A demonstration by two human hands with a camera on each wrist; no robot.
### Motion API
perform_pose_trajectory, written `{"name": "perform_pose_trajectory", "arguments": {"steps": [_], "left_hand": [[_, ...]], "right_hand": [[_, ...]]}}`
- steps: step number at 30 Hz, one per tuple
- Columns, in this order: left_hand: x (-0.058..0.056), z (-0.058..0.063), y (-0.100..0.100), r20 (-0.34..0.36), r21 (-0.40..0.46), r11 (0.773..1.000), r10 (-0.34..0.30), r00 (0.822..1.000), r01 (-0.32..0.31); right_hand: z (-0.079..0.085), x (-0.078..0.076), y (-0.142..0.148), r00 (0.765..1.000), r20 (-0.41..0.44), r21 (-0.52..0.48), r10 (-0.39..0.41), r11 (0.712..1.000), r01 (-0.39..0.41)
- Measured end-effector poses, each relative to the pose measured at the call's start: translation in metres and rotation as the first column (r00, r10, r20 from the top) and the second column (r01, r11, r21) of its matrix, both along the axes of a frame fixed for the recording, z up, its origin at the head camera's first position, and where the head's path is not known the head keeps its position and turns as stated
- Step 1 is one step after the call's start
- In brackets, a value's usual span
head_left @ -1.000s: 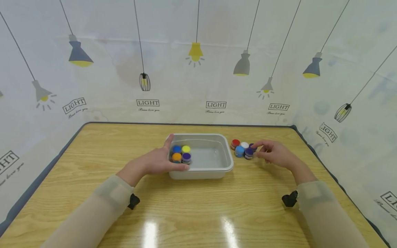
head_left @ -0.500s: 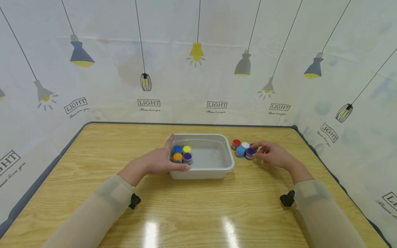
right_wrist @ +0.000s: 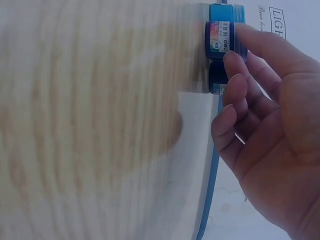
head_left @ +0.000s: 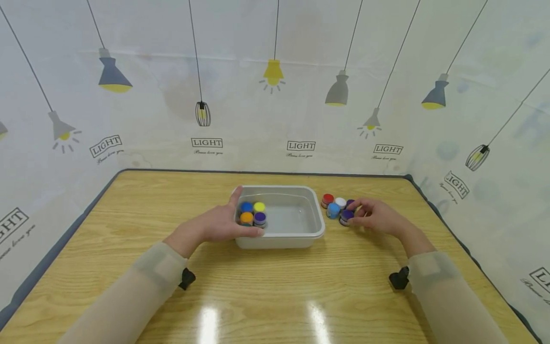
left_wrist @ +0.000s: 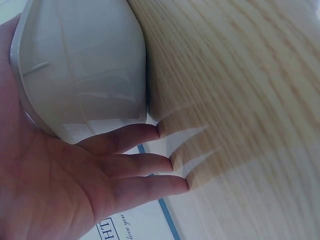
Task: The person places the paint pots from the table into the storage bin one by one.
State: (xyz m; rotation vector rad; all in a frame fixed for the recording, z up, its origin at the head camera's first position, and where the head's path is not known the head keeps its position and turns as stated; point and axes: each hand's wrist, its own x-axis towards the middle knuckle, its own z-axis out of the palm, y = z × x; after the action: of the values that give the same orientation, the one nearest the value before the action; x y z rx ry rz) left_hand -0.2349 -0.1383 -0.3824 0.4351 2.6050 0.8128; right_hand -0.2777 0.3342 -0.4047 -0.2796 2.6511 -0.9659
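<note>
My left hand rests on the left end of a white plastic tub, its thumb over the front rim and index finger at the back rim. In the left wrist view, the other fingers stretch out straight beside the tub's outer wall. My right hand pinches a purple-lidded paint jar between thumb and fingers. In the right wrist view, this labelled paint jar stands in front of a light blue one. Close by are paint jars with red, white, light blue and dark purple lids.
Inside the tub's left end stand several paint jars, with blue, yellow, orange and purple lids. The wooden table ends at a dark edge before a lamp-printed backdrop.
My right hand's thumb and fingers have closed on the purple-lidded jar, which has shifted slightly toward me from the other jars. The left hand and the tub look the same.
</note>
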Motion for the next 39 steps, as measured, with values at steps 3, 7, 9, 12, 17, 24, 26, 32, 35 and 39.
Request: {"name": "perform_pose_trajectory", "arguments": {"steps": [3,7,9,12,17,24,26,32,35,39], "left_hand": [[0.000,0.000,0.000,0.006,0.001,1.000,0.006,1.000,-0.006],[0.000,0.001,0.000,0.004,-0.003,1.000,0.002,1.000,-0.002],[0.000,0.002,0.001,0.004,-0.003,1.000,0.002,1.000,-0.002],[0.000,0.003,0.001,0.007,0.002,1.000,0.004,1.000,-0.004],[0.000,0.004,0.001,0.007,0.004,1.000,0.000,1.000,0.000],[0.000,0.003,0.000,0.008,0.005,1.000,-0.002,1.000,0.002],[0.000,0.002,0.000,0.010,0.009,1.000,0.000,1.000,0.000],[0.000,0.002,-0.001,0.013,0.018,1.000,-0.001,1.000,0.000],[0.000,0.001,-0.001,0.015,0.017,1.000,0.003,1.000,-0.003],[0.000,0.002,-0.001,0.012,0.012,1.000,-0.001,1.000,0.001]], "right_hand": [[-0.001,0.001,0.000,1.000,-0.001,0.022,0.010,1.000,-0.010],[0.001,0.005,-0.001,1.000,-0.007,0.010,0.026,1.000,-0.026],[0.005,0.008,-0.003,0.999,-0.021,-0.006,0.044,0.999,-0.044],[0.013,0.013,-0.007,0.996,-0.048,-0.039,0.069,0.997,-0.071],[0.028,0.019,-0.016,0.990,-0.102,-0.079,0.099,0.991,-0.108],[0.044,0.025,-0.033,0.972,-0.175,-0.095,0.154,0.980,-0.172],[0.048,0.027,-0.039,0.965,-0.195,-0.093,0.174,0.976,-0.195],[0.056,0.031,-0.059,0.953,-0.222,-0.102,0.207,0.967,-0.234],[0.060,0.032,-0.070,0.948,-0.226,-0.117,0.225,0.960,-0.256],[0.063,0.034,-0.084,0.940,-0.227,-0.141,0.253,0.947,-0.289]]}}
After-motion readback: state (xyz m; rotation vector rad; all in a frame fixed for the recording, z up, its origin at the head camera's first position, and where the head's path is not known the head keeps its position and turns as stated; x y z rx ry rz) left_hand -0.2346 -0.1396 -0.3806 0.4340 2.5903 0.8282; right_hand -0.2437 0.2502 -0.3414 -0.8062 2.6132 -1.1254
